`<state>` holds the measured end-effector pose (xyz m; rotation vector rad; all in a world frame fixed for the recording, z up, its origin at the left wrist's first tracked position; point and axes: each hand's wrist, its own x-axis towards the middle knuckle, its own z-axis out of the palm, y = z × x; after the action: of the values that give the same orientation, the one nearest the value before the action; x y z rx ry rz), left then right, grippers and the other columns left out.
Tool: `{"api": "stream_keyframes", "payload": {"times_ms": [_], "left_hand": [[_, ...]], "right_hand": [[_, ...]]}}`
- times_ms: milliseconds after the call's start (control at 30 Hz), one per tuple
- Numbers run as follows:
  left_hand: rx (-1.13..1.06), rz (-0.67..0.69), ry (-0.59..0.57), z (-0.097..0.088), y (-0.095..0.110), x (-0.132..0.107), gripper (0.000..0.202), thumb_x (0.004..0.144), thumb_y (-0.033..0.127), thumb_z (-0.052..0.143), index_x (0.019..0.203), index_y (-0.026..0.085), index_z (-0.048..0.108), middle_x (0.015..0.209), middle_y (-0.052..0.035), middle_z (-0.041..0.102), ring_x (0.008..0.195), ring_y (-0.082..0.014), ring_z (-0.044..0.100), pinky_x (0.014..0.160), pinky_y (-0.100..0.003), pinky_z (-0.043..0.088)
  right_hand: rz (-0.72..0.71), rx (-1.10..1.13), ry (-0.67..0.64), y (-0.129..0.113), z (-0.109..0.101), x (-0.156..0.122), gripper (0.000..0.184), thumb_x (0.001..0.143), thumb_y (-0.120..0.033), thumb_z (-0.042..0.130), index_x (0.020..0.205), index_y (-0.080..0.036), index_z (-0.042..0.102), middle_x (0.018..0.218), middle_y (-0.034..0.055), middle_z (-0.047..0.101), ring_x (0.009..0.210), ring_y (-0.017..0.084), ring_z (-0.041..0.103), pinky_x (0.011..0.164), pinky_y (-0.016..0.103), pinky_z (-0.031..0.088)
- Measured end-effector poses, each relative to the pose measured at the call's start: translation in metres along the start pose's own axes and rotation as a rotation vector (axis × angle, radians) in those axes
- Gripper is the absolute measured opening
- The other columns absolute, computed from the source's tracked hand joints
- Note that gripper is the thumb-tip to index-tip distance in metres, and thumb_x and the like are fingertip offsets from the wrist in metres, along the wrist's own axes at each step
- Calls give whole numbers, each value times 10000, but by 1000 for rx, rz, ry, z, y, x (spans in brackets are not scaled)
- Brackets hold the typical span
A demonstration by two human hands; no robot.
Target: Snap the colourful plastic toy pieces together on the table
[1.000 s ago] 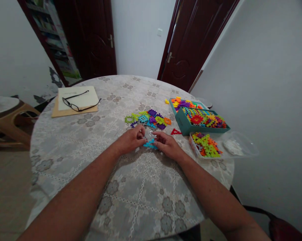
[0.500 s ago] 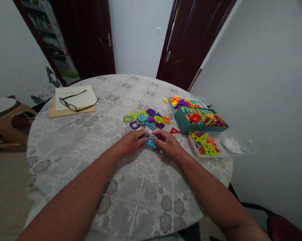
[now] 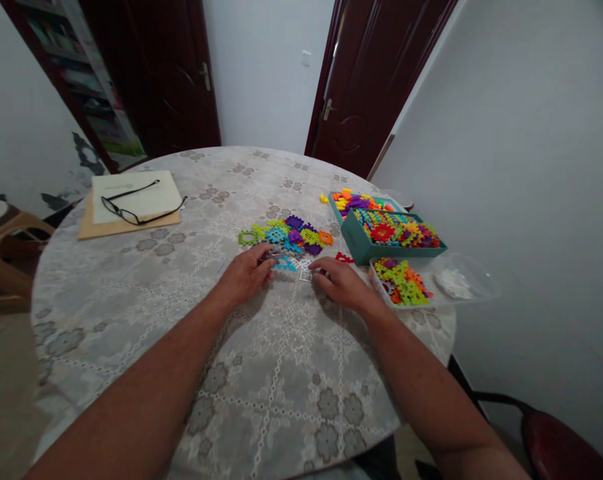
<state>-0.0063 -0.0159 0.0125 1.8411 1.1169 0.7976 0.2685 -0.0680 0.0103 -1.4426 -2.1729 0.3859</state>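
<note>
My left hand (image 3: pixel 246 275) is closed, thumb and fingers curled around the edge of a grey toothed building piece (image 3: pixel 275 251); part of its grip is hidden. Just right of its thumb lies a flat blue building piece (image 3: pixel 285 264). My right hand (image 3: pixel 340 281) has its fingertips bent onto a small white lattice building piece (image 3: pixel 305 273) near the table surface. Behind both hands spreads a loose pile of interlocking pieces, with a blue one (image 3: pixel 276 235), a purple one (image 3: pixel 294 221) and an orange one (image 3: pixel 325 237) among them.
Right of my right hand stand a clear tub (image 3: pixel 381 287) of pieces, a green box (image 3: pixel 357 241) and its lid with more pieces. A red triangular piece (image 3: pixel 343 257) lies nearby. Black glasses (image 3: pixel 130 217) rest on a notebook (image 3: pixel 156 175) at the left.
My hands have moved apart, the left one leftward. The white and blue pieces that were between them now show in the gap. The view has shifted slightly to the right.
</note>
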Motion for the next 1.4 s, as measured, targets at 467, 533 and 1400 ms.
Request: {"api": "stream_keyframes", "payload": {"times_ms": [467,533,1400], "left_hand": [[-9,43,-78,3,-8,1,115,942,328,557,951,223,602,760,-6,703,644,-172,653,632,-300,479],[-23,43,-80,3,-11,2,126,948,338,553,955,225,607,765,-12,707,649,-175,653,627,-298,474],[-290,-7,-171,3,5,2,329,888,471,671,1048,189,723,939,-74,760,842,-237,718,779,-376,590]], "right_hand": [[524,-584,16,13,4,7,371,1005,-163,476,1320,-99,662,1238,211,684,1170,328,634,997,397,481],[522,-518,41,7,2,7,396,1013,-239,524,1369,-113,643,1273,207,673,1176,320,645,989,388,495],[20,376,133,-29,34,5,333,939,-243,682,1270,-233,650,863,-33,640,720,134,563,695,259,451]]}}
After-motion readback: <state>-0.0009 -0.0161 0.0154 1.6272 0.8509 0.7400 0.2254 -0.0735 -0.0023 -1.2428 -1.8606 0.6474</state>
